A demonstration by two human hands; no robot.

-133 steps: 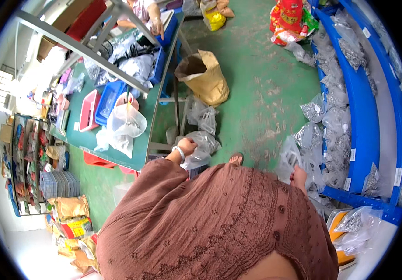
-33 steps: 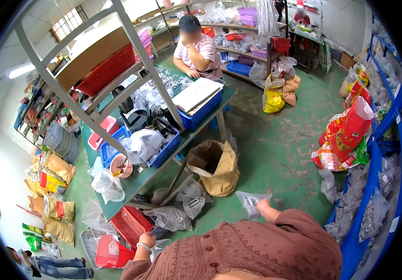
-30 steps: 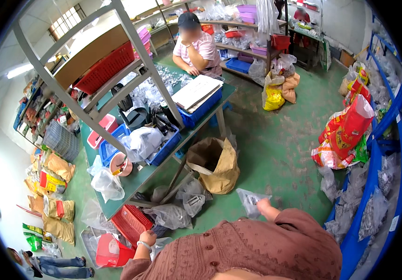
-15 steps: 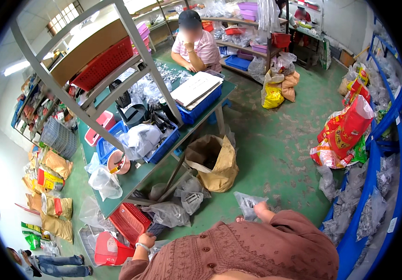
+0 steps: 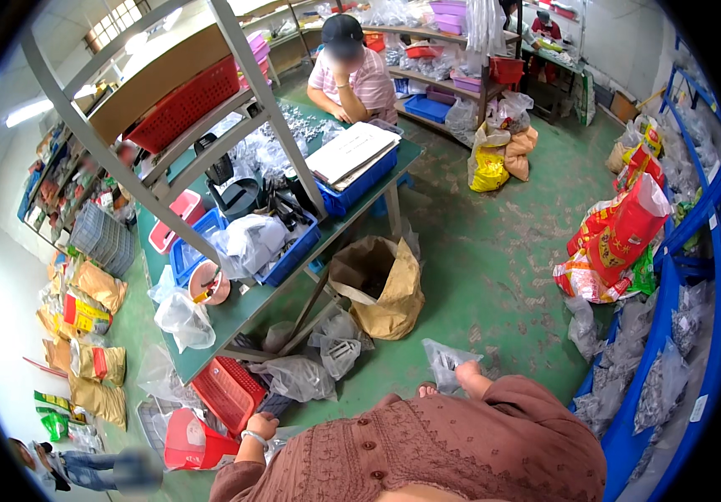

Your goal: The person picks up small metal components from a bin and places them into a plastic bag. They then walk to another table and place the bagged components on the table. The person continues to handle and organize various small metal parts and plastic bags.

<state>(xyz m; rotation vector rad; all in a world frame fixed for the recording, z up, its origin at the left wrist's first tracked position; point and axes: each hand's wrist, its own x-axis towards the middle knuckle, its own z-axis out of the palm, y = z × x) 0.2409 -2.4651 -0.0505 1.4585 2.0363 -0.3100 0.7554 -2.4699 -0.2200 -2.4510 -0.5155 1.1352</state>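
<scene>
My right hand (image 5: 467, 373) is closed on the top of a clear plastic bag (image 5: 444, 361) with grey metal-looking pieces in it, held low in front of me above the floor. My left hand (image 5: 261, 425), with a pale band at the wrist, hangs closed beside the red plastic basket (image 5: 228, 393) and a red scoop-shaped bin (image 5: 189, 441). Some clear plastic (image 5: 280, 442) shows between that hand and my brown shirt; whether the fingers grip it is hidden.
A green-topped table (image 5: 235, 322) with blue trays stands at front left; an open brown sack (image 5: 385, 289) is by its legs. Filled bags line a blue rack (image 5: 670, 326) at right, near a red sack (image 5: 620, 226). A person (image 5: 352, 79) sits across the table.
The view has shifted slightly. Both my hands keep their closed grip and nearly the same place. The seated person's head has tipped lower toward the hand.
</scene>
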